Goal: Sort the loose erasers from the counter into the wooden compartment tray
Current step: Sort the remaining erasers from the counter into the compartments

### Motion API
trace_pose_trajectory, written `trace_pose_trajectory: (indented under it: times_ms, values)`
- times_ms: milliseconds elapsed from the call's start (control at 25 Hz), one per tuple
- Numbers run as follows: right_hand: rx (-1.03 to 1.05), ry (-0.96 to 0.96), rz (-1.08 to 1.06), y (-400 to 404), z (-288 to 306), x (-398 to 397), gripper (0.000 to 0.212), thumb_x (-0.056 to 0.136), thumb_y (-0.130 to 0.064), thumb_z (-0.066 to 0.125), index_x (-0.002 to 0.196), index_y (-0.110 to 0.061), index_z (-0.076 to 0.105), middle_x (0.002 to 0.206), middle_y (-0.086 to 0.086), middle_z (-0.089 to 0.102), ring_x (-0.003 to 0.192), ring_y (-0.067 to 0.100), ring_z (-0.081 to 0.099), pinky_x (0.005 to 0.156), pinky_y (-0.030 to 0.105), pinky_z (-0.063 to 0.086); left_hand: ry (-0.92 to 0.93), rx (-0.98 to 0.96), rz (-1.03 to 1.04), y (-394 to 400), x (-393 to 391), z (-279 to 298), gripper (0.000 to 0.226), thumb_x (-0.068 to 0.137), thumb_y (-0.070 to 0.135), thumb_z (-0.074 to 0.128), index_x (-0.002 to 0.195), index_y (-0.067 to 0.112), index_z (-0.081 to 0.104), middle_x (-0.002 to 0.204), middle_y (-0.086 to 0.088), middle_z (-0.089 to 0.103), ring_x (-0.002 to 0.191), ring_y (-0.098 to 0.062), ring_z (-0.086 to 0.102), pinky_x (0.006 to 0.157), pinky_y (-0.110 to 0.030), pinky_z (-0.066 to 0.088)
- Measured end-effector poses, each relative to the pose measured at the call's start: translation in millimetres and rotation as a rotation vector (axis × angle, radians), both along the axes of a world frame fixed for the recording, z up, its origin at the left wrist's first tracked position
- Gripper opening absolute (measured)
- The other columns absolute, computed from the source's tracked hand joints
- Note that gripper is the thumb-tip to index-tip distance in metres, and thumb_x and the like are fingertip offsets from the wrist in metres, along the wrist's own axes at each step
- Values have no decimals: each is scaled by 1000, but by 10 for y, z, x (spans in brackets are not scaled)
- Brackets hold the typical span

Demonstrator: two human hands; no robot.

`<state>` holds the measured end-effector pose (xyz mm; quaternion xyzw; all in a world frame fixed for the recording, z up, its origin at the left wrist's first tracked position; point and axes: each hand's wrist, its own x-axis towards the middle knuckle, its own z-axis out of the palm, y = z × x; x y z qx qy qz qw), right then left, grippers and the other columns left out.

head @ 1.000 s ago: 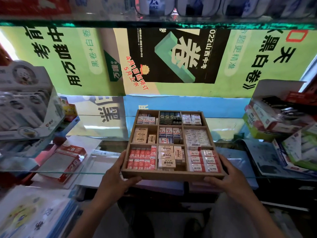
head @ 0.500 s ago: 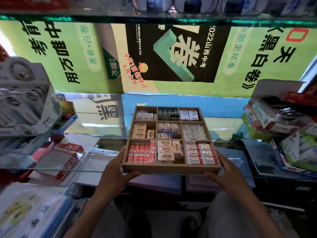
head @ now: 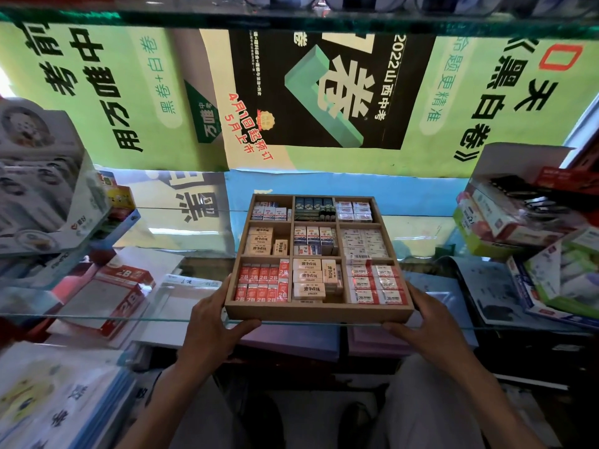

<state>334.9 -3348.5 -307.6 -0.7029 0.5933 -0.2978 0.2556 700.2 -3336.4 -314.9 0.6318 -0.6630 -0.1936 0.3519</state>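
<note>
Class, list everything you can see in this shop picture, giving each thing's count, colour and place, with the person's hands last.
tray: one, pale wood, nine compartments, on the glass shelf at centre.
erasers: many, in red, cream, white and dark blue wrappers, filling the compartments.
glass shelf: one, clear with a green edge, under the tray.
posters: several, green, black and blue, across the back.
2B box: one, red and white, lower left, below the glass.
stationery boxes: several, mixed colours, piled at right.
booklets: a stack, pale, bottom left.
left hand: grips the tray's near-left corner.
right hand: grips the tray's near-right corner.
</note>
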Motion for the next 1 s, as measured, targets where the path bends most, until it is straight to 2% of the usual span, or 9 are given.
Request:
trace_pose_trajectory:
  times_ms: [320, 400, 480, 520, 560, 640, 720, 800, 1000]
  values:
    - [-30, 12, -31, 15, -99, -9, 90, 61, -79, 66, 133, -26, 56, 122, -14, 65, 112, 7, 60, 94, 34, 47, 11, 14, 21, 27, -14, 2, 71, 64, 52, 75, 125, 18, 60, 112, 1, 70, 102, -18, 65, 88, -47, 56]
    - [-16, 15, -33, 37, -61, 23, 75, 65, -61, 75, 131, -30, 56, 120, -18, 66, 111, 2, 59, 93, 31, 46, 6, 27, -1, 36, 15, 56, 62, 69, 43, 80, 125, 30, 56, 110, 20, 67, 103, -1, 62, 90, -31, 54]
    - [77, -24, -11, 51, 5, -25, 66, 72, -30, 83, 128, -42, 51, 116, -35, 62, 108, -13, 55, 88, 15, 43, 28, 99, -69, 27, 89, 150, 59, 78, 24, 79, 124, 42, 48, 105, 39, 58, 99, 16, 55, 86, -9, 43]
    - [152, -64, -3, 41, 54, -74, 70, 75, -15, 82, 127, -46, 47, 113, -42, 58, 107, -19, 53, 87, 9, 41, 42, 130, -79, 5, 127, 192, 58, 82, 19, 76, 126, 42, 46, 109, 37, 56, 101, 16, 53, 85, -8, 40]
    - [221, -129, -10, 7, 83, -144, 73, 77, -6, 78, 129, -46, 46, 113, -42, 59, 110, -19, 52, 91, 9, 42, 51, 126, -61, -23, 153, 218, 56, 84, 16, 74, 128, 40, 48, 116, 30, 56, 104, 12, 53, 86, -9, 39]
    - [302, -319, -63, -88, 74, -272, 71, 81, 10, 66, 134, -34, 51, 121, -25, 63, 121, -4, 53, 98, 26, 47, 68, -11, 21, -45, 125, 262, 41, 89, 17, 68, 126, 32, 57, 122, 14, 60, 107, 4, 53, 88, -12, 40]
    - [336, -432, -108, -136, 80, -278, 72, 78, 22, 48, 132, -25, 58, 123, -13, 66, 123, 4, 55, 97, 34, 48, 1, -145, 69, -50, -35, 278, 31, 91, 27, 56, 120, 20, 66, 123, 4, 64, 112, -8, 54, 94, -26, 45]
    - [323, -459, -156, -141, 48, -241, 72, 76, 22, 43, 129, -23, 61, 122, -11, 67, 122, 4, 56, 91, 30, 48, -161, -81, 90, -65, -295, 303, 31, 91, 30, 50, 114, 19, 68, 118, 0, 66, 108, -14, 53, 97, -41, 43]
    - [249, -546, -212, -132, 54, -77, 48, 88, 12, 51, 113, -26, 68, 105, -16, 73, 101, -3, 65, 73, 12, 51, -349, 70, 84, -114, -611, 304, 23, 95, 28, 49, 110, 26, 66, 116, 7, 61, 109, -11, 50, 106, -40, 29]
